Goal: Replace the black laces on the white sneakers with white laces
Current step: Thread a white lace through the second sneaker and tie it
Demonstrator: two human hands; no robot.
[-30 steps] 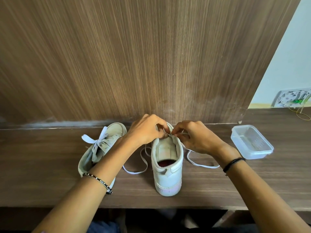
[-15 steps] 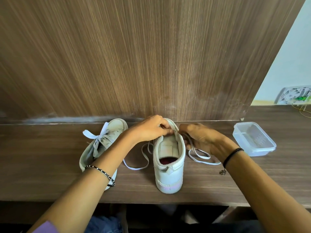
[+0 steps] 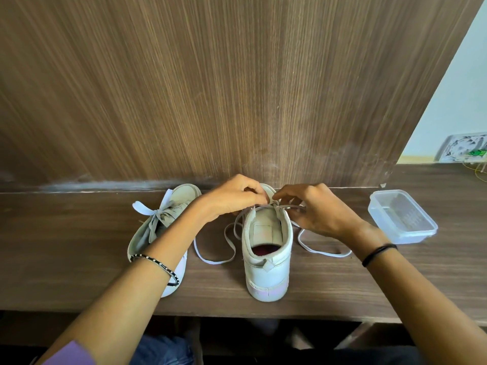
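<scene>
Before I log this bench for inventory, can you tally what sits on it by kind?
White sneakers: 2 (one already tied with a bow, one being laced)
Clear plastic containers: 1
Loose white lace ends trailing on the bench: 2 ()
Total: 5

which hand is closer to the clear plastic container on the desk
The right hand. It works the white lace at the middle sneaker, with the clear plastic container a short way off to its right. The left hand is beyond that sneaker, farther away.
</scene>
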